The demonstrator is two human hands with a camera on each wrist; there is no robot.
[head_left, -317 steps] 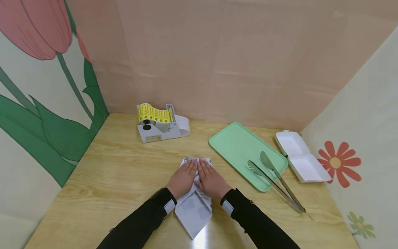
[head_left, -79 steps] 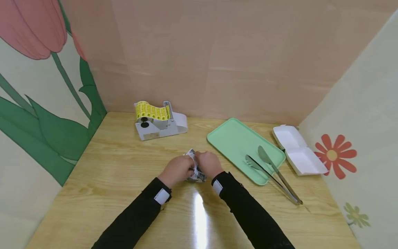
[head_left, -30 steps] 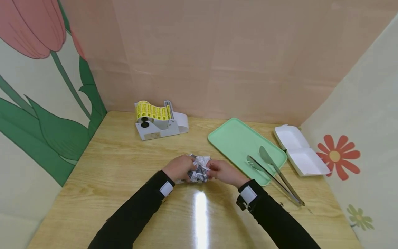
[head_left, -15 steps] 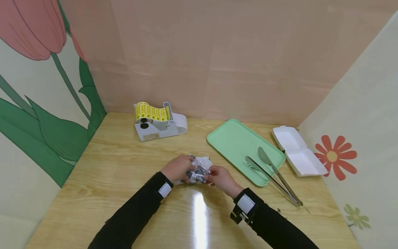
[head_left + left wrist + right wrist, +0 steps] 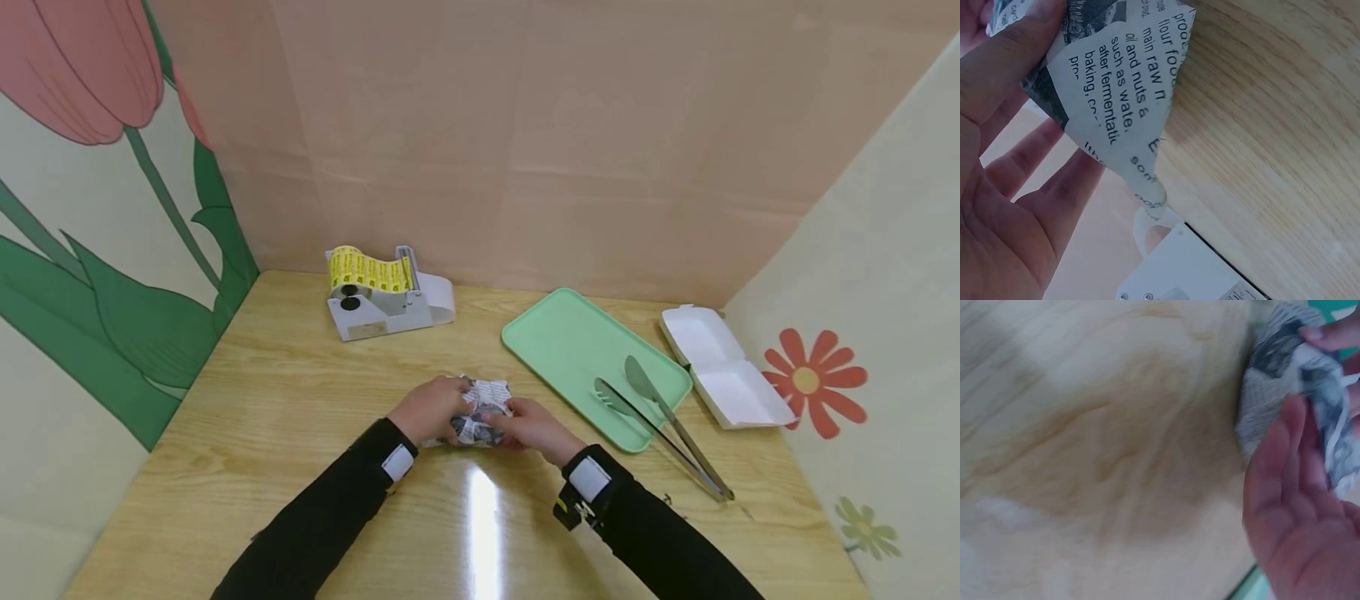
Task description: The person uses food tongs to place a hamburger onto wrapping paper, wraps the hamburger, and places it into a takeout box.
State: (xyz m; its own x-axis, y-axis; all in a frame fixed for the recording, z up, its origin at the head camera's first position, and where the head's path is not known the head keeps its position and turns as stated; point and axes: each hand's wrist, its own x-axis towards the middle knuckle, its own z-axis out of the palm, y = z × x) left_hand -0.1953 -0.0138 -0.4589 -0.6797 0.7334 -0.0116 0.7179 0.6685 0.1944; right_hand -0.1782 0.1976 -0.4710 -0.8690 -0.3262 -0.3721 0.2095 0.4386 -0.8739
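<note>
A small bundle wrapped in newspaper-print paper (image 5: pixel 489 393) is held between both hands just above the tabletop. My left hand (image 5: pixel 429 408) grips its left end, thumb on top and fingers underneath. In the left wrist view a pointed flap of the printed paper (image 5: pixel 1116 81) sticks out past the thumb. From the right, my right hand (image 5: pixel 543 430) holds the other end with thumb and fingers. The right wrist view shows its fingers (image 5: pixel 1266 469) against the crumpled side of the bundle. Whatever the paper wraps is hidden.
A label dispenser (image 5: pixel 390 310) with a yellow roll stands at the back left. To the right lies a light green tray (image 5: pixel 555 333), with metal tongs (image 5: pixel 678 450) resting across its near corner. An opened white clamshell box (image 5: pixel 742 392) sits beyond it by the right wall.
The paper lay flat under both hands, a long flap toward me; now it is a compact bundle. Lately my right hand has shifted slightly along its right end; my left hand stays put.
</note>
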